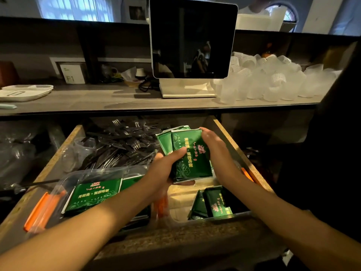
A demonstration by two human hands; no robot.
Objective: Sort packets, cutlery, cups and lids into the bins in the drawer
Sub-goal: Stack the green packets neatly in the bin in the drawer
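Observation:
Over the open drawer I hold a stack of green packets with both hands. My left hand grips the stack's near end, thumb on top. My right hand curls over its far right edge. Below, a clear bin with orange clips holds flat green packets. A second clear bin at the front right holds more green packets standing on edge. A heap of black plastic forks fills the drawer's back.
On the counter above stand a dark touchscreen terminal, a pile of frosted plastic cups at right and white trays at left. A clear cup lies at the drawer's back left. Plastic bags sit left of the drawer.

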